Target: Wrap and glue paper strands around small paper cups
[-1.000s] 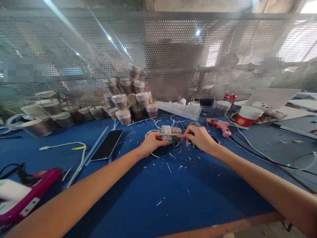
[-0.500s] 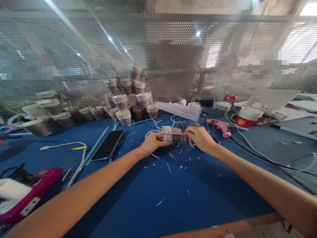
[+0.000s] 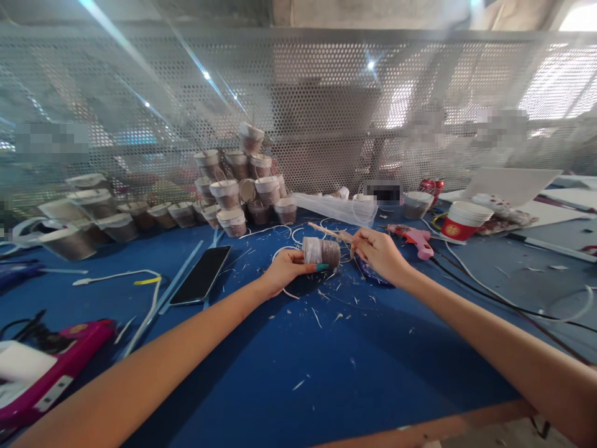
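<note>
Head view shows our left hand (image 3: 285,271) clamped around a small wrapped cup (image 3: 321,252), lying on its side just above the blue table (image 3: 326,348). Our right hand (image 3: 380,255) pinches a thin wooden stick (image 3: 329,232), its far end slanting above the cup. A black phone (image 3: 201,274) lies left; a pink glue gun (image 3: 415,237) sits right.

The thin stick (image 3: 329,232), earlier lying flat across the wrapped cup (image 3: 321,251), now slants up and away from it; the right hand (image 3: 380,254) has lifted slightly, uncovering a dark dish (image 3: 368,274).
</note>
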Action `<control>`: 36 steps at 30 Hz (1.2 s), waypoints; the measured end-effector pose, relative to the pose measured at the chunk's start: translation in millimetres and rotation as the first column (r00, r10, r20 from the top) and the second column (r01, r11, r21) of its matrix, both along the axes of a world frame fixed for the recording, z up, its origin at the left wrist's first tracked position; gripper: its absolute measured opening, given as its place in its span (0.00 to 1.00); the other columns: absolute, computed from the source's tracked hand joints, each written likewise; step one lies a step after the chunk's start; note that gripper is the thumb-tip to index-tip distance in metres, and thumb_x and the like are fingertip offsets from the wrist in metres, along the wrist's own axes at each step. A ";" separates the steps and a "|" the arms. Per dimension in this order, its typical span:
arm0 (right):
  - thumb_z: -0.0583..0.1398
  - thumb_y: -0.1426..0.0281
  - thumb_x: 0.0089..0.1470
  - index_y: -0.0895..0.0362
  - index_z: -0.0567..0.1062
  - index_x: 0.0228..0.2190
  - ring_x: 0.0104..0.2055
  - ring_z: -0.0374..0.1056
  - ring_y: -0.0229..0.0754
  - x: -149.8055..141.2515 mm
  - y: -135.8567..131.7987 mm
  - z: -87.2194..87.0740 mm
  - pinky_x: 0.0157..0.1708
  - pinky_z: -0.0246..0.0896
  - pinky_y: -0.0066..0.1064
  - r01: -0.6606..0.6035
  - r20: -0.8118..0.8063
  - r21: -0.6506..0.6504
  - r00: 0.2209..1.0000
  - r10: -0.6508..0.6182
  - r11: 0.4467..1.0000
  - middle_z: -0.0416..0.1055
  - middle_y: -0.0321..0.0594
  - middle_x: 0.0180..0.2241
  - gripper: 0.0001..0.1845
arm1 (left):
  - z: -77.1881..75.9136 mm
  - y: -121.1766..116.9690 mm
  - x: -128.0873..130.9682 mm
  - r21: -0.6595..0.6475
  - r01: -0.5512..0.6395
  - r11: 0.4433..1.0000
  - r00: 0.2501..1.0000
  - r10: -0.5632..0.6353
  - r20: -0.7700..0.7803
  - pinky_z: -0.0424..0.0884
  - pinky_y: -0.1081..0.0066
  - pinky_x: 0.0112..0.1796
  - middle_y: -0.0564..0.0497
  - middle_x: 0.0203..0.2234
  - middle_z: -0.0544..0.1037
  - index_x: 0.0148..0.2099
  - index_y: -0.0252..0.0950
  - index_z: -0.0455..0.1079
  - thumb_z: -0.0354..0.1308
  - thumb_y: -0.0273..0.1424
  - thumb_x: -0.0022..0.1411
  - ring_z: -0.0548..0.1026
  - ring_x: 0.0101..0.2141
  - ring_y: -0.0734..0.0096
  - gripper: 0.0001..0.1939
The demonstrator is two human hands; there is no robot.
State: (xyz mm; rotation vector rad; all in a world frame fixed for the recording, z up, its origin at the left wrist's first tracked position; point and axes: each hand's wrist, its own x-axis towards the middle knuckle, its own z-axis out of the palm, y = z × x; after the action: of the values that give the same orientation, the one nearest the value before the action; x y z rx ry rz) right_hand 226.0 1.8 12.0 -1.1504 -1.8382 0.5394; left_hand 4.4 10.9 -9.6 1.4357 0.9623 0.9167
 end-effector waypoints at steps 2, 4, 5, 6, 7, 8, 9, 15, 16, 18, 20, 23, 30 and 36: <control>0.51 0.62 0.54 0.57 0.65 0.21 0.16 0.55 0.32 1.6 -0.6 1.1 0.21 0.49 0.25 -0.022 0.077 0.017 0.997 0.021 1.000 0.59 0.30 0.14 0.15 | -1.0 0.7 -0.6 0.016 0.001 1.000 1.000 -0.001 -0.001 0.70 0.69 0.40 0.50 0.29 0.80 0.34 0.34 0.76 0.67 0.32 0.40 0.77 0.31 0.69 0.15; 0.53 0.62 0.53 0.57 0.65 0.22 0.17 0.56 0.32 1.7 -1.4 0.4 0.21 0.49 0.25 -0.049 0.137 0.014 0.989 0.047 0.999 0.61 0.30 0.15 0.13 | -1.5 1.2 -1.0 0.034 -0.001 0.999 1.000 0.001 -0.015 0.70 0.69 0.41 0.49 0.30 0.80 0.35 0.33 0.76 0.67 0.32 0.40 0.77 0.32 0.69 0.16; 0.54 0.62 0.53 0.56 0.64 0.22 0.17 0.56 0.32 1.2 -1.8 -0.5 0.21 0.49 0.25 -0.065 0.154 0.002 0.986 0.064 0.998 0.61 0.30 0.15 0.13 | -1.6 1.3 -1.1 0.044 -0.002 0.999 1.000 0.003 -0.018 0.70 0.68 0.41 0.49 0.31 0.80 0.35 0.34 0.76 0.67 0.32 0.40 0.77 0.32 0.68 0.16; 0.54 0.62 0.52 0.56 0.64 0.22 0.16 0.57 0.32 0.6 -2.2 -1.8 0.21 0.49 0.25 -0.080 0.162 -0.014 0.983 0.081 0.997 0.62 0.30 0.15 0.13 | -1.6 1.3 -1.2 0.054 -0.002 0.999 1.000 0.003 -0.016 0.70 0.68 0.42 0.49 0.31 0.80 0.36 0.34 0.76 0.67 0.32 0.41 0.77 0.33 0.68 0.16; 0.54 0.62 0.52 0.56 0.63 0.22 0.16 0.57 0.32 -0.2 -2.6 -3.1 0.21 0.50 0.25 -0.094 0.169 -0.032 0.981 0.098 0.995 0.62 0.30 0.14 0.13 | -1.5 1.2 -1.1 0.064 0.000 0.998 1.000 0.000 -0.010 0.69 0.67 0.42 0.48 0.32 0.80 0.36 0.34 0.76 0.67 0.31 0.41 0.77 0.34 0.67 0.16; 0.54 0.62 0.53 0.55 0.62 0.22 0.16 0.58 0.33 -0.9 -3.1 -4.5 0.21 0.50 0.25 -0.106 0.177 -0.044 0.978 0.112 0.993 0.62 0.29 0.14 0.13 | -1.3 1.1 -1.0 0.070 0.006 0.998 1.000 -0.006 -0.001 0.69 0.66 0.43 0.48 0.33 0.80 0.37 0.34 0.76 0.67 0.31 0.41 0.77 0.35 0.67 0.16; 0.54 0.63 0.53 0.55 0.62 0.21 0.16 0.58 0.33 -1.7 -3.5 -5.6 0.21 0.51 0.25 -0.112 0.186 -0.048 0.975 0.119 0.993 0.62 0.29 0.14 0.13 | -1.1 0.8 -0.9 0.075 0.009 0.997 1.000 -0.010 0.006 0.69 0.66 0.43 0.47 0.34 0.80 0.37 0.35 0.76 0.66 0.31 0.41 0.76 0.35 0.66 0.17; 0.55 0.63 0.52 0.55 0.61 0.20 0.17 0.59 0.33 -4.6 -4.0 -8.4 0.22 0.50 0.26 -0.073 0.268 -0.013 0.960 0.074 0.997 0.63 0.30 0.13 0.14 | 0.9 -1.0 -0.3 0.106 -0.002 0.994 1.000 0.003 -0.004 0.69 0.64 0.43 0.47 0.35 0.80 0.37 0.34 0.75 0.66 0.31 0.42 0.76 0.35 0.67 0.16; 0.56 0.63 0.52 0.55 0.62 0.20 0.18 0.59 0.33 -4.7 -3.9 -8.5 0.22 0.49 0.26 -0.060 0.283 -0.011 0.957 0.061 0.998 0.63 0.30 0.13 0.14 | 1.1 -1.1 -0.3 0.110 -0.001 0.994 1.000 0.002 -0.008 0.69 0.64 0.43 0.47 0.35 0.80 0.37 0.34 0.75 0.66 0.31 0.42 0.76 0.35 0.67 0.16; 0.56 0.63 0.52 0.55 0.62 0.19 0.18 0.60 0.33 -4.6 -4.0 -8.6 0.22 0.49 0.26 -0.037 0.308 -0.017 0.951 0.041 0.999 0.64 0.31 0.14 0.14 | 1.3 -1.4 -0.4 0.104 0.002 0.995 1.000 0.000 -0.020 0.69 0.65 0.43 0.47 0.34 0.80 0.37 0.34 0.75 0.66 0.30 0.42 0.76 0.34 0.68 0.16; 0.55 0.63 0.53 0.55 0.63 0.19 0.18 0.61 0.33 -4.3 -4.5 -8.4 0.22 0.49 0.26 -0.024 0.329 -0.031 0.944 0.032 0.999 0.65 0.31 0.14 0.15 | 1.3 -1.6 -0.6 0.084 0.005 0.996 0.999 -0.002 -0.037 0.70 0.66 0.42 0.47 0.33 0.80 0.37 0.34 0.75 0.66 0.30 0.41 0.76 0.33 0.69 0.16; 0.52 0.65 0.55 0.56 0.65 0.18 0.19 0.62 0.33 -4.3 -6.0 -6.7 0.24 0.50 0.26 -0.007 0.368 -0.035 0.930 0.020 0.999 0.66 0.31 0.14 0.16 | 1.1 -2.4 -1.1 0.068 0.037 0.997 0.998 -0.033 -0.059 0.70 0.67 0.40 0.47 0.32 0.80 0.38 0.33 0.75 0.66 0.30 0.41 0.77 0.32 0.68 0.17; 0.49 0.69 0.55 0.56 0.64 0.15 0.19 0.63 0.33 -4.8 -7.6 0.8 0.24 0.51 0.25 0.054 0.453 -0.070 0.891 -0.016 0.996 0.66 0.32 0.13 0.18 | 1.8 -4.1 -2.4 0.089 0.076 0.993 0.995 -0.069 -0.079 0.70 0.69 0.41 0.47 0.33 0.80 0.37 0.32 0.75 0.67 0.30 0.40 0.77 0.33 0.67 0.17; 0.54 0.64 0.52 0.56 0.65 0.23 0.17 0.63 0.34 -1.7 -4.0 0.1 0.21 0.51 0.26 -0.031 0.316 -0.161 0.945 0.082 0.986 0.67 0.32 0.15 0.10 | 2.0 -3.0 -1.3 0.087 0.025 0.996 0.997 -0.018 -0.077 0.70 0.70 0.42 0.49 0.33 0.80 0.37 0.33 0.75 0.66 0.30 0.42 0.77 0.34 0.68 0.16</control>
State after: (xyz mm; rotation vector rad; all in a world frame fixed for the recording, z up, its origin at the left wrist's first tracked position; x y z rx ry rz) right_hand 224.3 -2.2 12.0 -1.3563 -2.1443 0.5597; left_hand 3.1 7.8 -7.5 1.5623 0.9711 0.9034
